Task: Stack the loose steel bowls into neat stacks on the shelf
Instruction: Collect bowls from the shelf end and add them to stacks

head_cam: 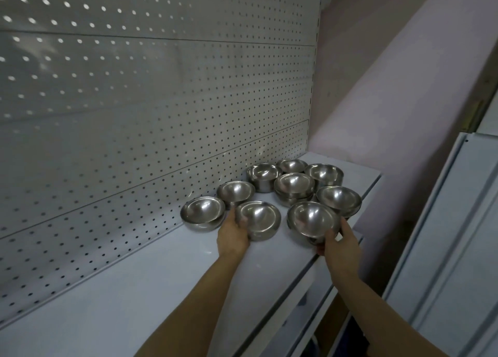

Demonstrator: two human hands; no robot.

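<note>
Both hands are closed on shiny steel bowls near the shelf's point(167, 270) front edge: the left hand point(234, 236) grips the near rim of a shallow, wide-lipped bowl point(260, 219) resting on the white surface, and the right hand point(340, 242) wraps the near side of a deeper rounded bowl point(312, 219) tilted up off the shelf. Beyond the fingers, further polished bowls sit in a loose cluster, some nested in short stacks point(294, 188) toward the pegboard back point(134, 100).
</note>
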